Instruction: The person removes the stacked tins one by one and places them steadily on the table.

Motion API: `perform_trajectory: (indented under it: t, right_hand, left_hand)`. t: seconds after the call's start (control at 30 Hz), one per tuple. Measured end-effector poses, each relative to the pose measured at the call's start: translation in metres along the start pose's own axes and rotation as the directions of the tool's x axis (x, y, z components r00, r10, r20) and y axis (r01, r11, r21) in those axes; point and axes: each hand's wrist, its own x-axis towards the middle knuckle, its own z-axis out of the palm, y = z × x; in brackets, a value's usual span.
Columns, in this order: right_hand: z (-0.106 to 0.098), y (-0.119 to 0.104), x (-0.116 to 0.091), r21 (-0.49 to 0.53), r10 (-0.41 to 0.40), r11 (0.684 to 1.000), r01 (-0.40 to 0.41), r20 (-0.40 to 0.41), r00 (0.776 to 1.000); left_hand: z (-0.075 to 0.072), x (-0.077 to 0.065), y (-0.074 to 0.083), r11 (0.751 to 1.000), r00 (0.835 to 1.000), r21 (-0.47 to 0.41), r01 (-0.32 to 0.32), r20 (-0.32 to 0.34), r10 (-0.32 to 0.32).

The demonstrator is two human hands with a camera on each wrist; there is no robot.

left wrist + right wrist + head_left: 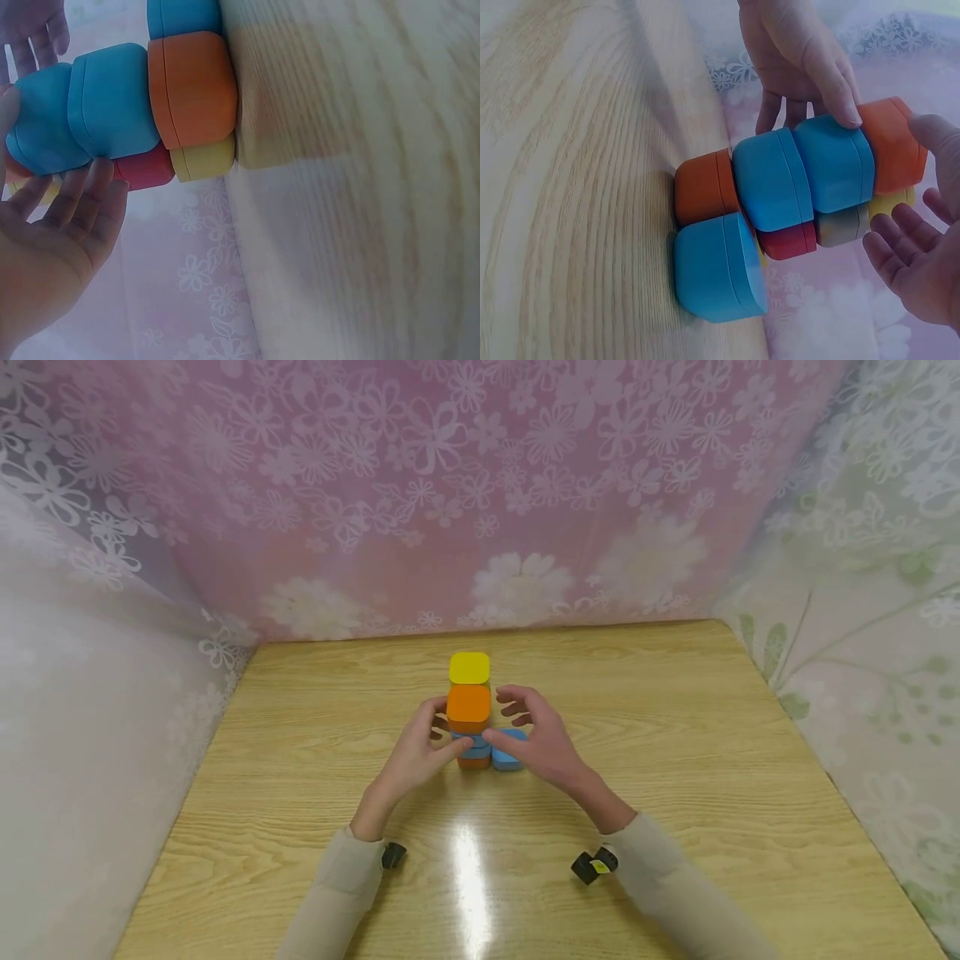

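Note:
In the head view, an orange rounded box (468, 707) tops a front stack. Under it are two blue boxes (836, 166), then an orange box (701, 189) on the table. Behind rises a second stack: a yellow box (469, 668) on top, a grey box (844, 226), a red box (146, 168) and a low yellow box (204, 158). Beside the front stack's base sits a single blue box (508, 753). My left hand (422, 753) has its thumb at the upper blue box and its fingers along the stack's left side. My right hand (551, 745) stands at the right, fingers spread, thumb near the top orange box.
The wooden table (300, 760) carries the stacks near its middle. A pink flowered cloth (420, 527) hangs behind it, with pale cloth at both sides. Dark devices (595, 865) sit at both wrists.

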Motion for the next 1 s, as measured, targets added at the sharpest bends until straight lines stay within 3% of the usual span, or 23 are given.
perform_trajectory:
  t: [1.0]
  right_hand:
    - [0.014,-0.003,0.012,-0.045,-0.042,0.998,0.043,0.005,0.999]
  left_hand:
    - [-0.002,0.0,0.004,0.998,1.0,0.055,-0.019,-0.002,0.019]
